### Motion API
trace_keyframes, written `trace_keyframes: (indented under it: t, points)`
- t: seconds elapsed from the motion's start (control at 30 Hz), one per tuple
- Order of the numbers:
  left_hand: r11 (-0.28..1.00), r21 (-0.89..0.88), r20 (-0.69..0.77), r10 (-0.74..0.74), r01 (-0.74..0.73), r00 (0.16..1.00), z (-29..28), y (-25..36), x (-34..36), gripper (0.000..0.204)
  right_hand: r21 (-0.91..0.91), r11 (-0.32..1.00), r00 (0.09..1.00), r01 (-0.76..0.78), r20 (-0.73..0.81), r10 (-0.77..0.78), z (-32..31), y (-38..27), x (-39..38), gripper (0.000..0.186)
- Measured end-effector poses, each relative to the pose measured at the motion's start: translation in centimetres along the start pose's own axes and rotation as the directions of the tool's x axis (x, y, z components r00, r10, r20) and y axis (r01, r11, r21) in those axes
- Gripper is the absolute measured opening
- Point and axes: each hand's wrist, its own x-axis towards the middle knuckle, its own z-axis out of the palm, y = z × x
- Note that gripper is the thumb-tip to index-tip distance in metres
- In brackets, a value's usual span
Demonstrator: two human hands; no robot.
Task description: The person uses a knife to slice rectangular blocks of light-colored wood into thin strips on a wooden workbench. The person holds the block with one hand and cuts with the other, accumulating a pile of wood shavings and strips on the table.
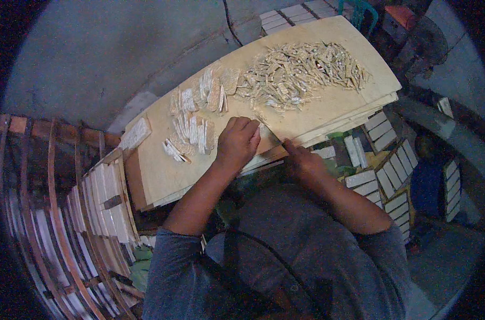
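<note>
My right hand (305,161) is closed round the handle of a knife (274,137), whose thin blade points up and left toward my other hand. Just left of the blade, my left hand (238,143) has its fingers bent over a pale slice (262,131), mostly hidden under them, on the wooden board (306,114). Beyond both hands spreads a large heap of thin cut strips (306,74), beige and grainy like tempeh. Left of my left hand, stacks of flat oval slices (191,133) with white edges lean together, with more slices (207,90) behind them.
A single pale slab (137,133) lies at the board's far left end. Wooden racks (53,213) stand on the left, and a grey wall (125,53) rises behind. Trays of white blocks (394,170) sit low on the right, below the board's edge.
</note>
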Motion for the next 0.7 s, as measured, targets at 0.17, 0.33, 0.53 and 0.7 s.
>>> trace_keyframes:
  t: [0.17,0.33,0.53,0.7]
  points:
    - [0.999,0.036,-0.032,0.019,-0.018,0.999,0.2,0.1,0.2,0.018,-0.065,0.937,0.836,0.342,-0.434,-0.335,0.8,1.6,0.1,0.065]
    - [0.999,0.051,0.011,-0.015,0.015,1.000,-0.4,0.8,0.3,0.018,-0.071,0.993,0.974,0.092,-0.200,-0.105,-0.8,-3.7,3.4,0.063]
    - [1.000,0.009,-0.038,0.018,-0.018,0.999,0.2,0.0,0.0,0.018,-0.035,0.995,0.984,0.097,-0.144,-0.101,0.7,-0.8,-0.1,0.065]
    - [1.000,0.005,-0.036,0.007,-0.007,0.999,0.1,0.2,0.1,0.017,-0.072,0.991,0.980,0.116,-0.152,-0.126,1.3,1.9,-1.3,0.066]
